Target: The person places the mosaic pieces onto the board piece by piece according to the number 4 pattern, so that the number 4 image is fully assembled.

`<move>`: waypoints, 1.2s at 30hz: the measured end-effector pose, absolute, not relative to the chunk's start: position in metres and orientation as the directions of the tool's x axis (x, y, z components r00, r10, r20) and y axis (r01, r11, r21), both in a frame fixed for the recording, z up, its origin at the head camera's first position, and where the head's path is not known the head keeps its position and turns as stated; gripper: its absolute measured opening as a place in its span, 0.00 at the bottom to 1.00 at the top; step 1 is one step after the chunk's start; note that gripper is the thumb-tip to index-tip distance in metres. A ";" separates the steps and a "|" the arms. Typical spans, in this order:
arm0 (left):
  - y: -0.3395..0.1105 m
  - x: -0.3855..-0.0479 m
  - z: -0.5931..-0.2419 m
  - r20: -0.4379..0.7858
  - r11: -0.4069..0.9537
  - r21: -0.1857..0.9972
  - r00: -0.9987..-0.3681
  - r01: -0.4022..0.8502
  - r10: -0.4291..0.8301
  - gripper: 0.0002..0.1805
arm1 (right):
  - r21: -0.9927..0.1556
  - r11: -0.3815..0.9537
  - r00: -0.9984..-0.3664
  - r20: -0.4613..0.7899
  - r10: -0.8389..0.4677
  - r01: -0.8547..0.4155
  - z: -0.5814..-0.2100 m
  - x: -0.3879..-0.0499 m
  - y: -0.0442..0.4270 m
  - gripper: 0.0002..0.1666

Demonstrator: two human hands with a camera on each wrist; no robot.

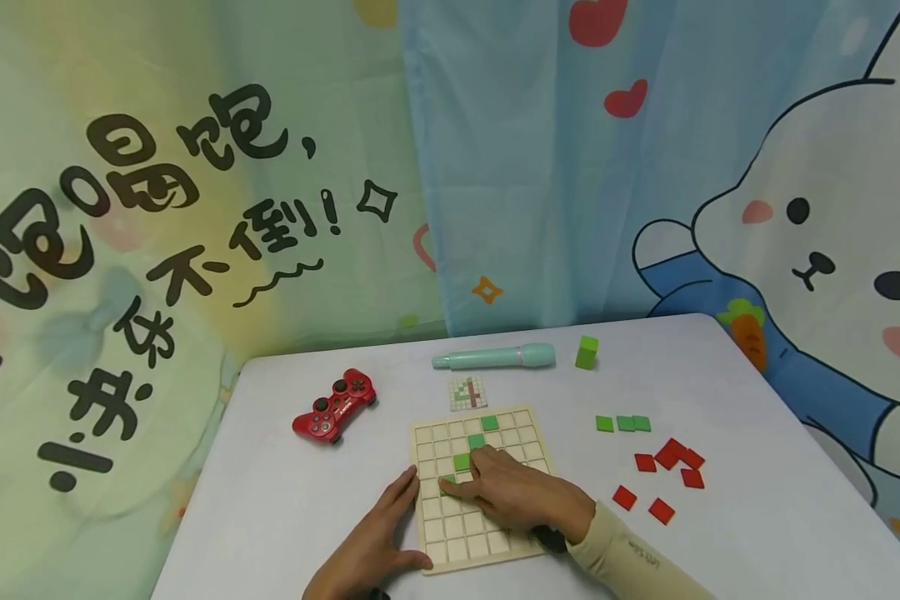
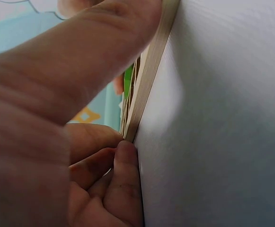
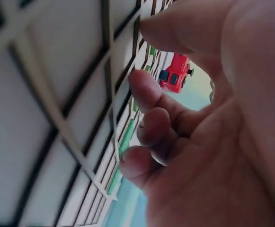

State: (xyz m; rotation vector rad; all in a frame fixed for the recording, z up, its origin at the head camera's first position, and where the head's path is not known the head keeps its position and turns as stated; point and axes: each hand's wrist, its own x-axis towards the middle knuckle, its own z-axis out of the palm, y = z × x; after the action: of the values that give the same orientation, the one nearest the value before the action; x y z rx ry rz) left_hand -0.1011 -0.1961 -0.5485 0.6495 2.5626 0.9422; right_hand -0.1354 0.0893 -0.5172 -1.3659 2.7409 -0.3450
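A wooden grid board (image 1: 476,546) lies on the table with several green square tiles (image 1: 461,462) set in a diagonal row of its cells. My left hand (image 1: 371,533) rests along the board's left side, fingers at the upper part and thumb by the lower left corner; the left wrist view has the thumb and fingertips against the board's edge (image 2: 149,71). Over the board, my right hand (image 1: 513,493) reaches its index finger to the lowest green tile (image 1: 444,490) of the row, partly covering it. In the right wrist view, the other fingertips (image 3: 154,125) bend near the grid.
Right of the board are several loose red tiles (image 1: 625,497) and three green tiles (image 1: 604,424). A green block stack (image 1: 587,353), a teal pen-like tube (image 1: 495,358) and a small pattern card (image 1: 467,393) lie behind. A red game controller (image 1: 336,407) is at left.
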 end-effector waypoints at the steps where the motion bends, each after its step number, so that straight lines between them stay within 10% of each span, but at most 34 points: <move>1: -0.196 -0.101 -0.549 -0.157 0.680 0.673 -0.841 0.292 0.517 0.66 | -0.245 0.585 -0.611 0.043 -0.790 -0.773 -0.518 -0.135 0.090 0.29; 12: -0.194 -0.097 -0.550 -0.197 0.685 0.685 -0.842 0.248 0.502 0.67 | -0.600 0.597 -0.807 0.147 -0.572 -0.532 -0.519 -0.136 0.137 0.18; 23: -0.194 -0.096 -0.546 -0.168 0.685 0.671 -0.842 0.284 0.513 0.66 | -0.749 0.662 -0.988 0.106 0.111 -0.006 -0.523 -0.150 0.231 0.14; 36: -0.192 -0.101 -0.545 -0.203 0.701 0.668 -0.845 0.250 0.495 0.66 | -0.615 0.788 -1.000 -0.018 0.026 0.031 -0.544 -0.155 0.258 0.21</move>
State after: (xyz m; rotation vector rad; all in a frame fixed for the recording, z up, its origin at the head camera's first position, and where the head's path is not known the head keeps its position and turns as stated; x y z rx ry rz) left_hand -0.1008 -0.1918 -0.5451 0.5807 2.5413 0.9207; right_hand -0.1553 0.2580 -0.5436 0.0470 2.9625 -1.0186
